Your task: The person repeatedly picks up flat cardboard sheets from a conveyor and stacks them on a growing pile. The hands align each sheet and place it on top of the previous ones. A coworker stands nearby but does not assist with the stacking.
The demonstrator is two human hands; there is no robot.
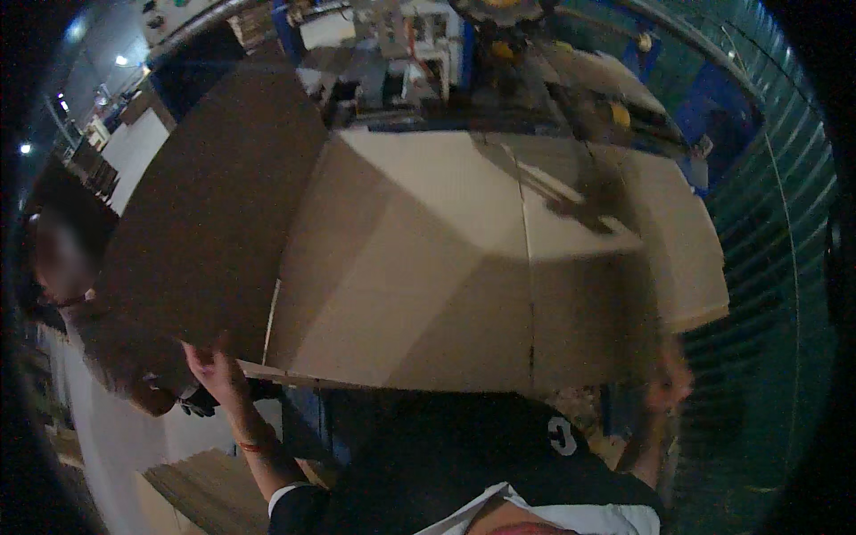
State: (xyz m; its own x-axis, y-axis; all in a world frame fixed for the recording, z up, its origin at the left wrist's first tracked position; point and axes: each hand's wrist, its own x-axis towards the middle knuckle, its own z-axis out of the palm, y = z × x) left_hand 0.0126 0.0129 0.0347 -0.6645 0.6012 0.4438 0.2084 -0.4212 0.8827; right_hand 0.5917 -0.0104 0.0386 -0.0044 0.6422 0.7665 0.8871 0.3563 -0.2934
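A wide creased cardboard sheet (pixel 401 285) spreads out in front of my torso, its left panel (pixel 214 205) dark and tilted up. My left hand (pixel 217 370) is closed on the near edge of that left panel. At the sheet's near right corner, my right hand (pixel 670 383) grips the edge; it is blurred and its fingers are partly hidden. Strong light and shadow cross the sheet's middle, and crease lines divide it into panels.
Machinery (pixel 499 62) with metal and blue parts stands beyond the sheet's far edge. A co-worker (pixel 116 339) is close on the left. A stack of cardboard (pixel 209 490) lies at lower left. A green corrugated wall (pixel 758 294) runs along the right.
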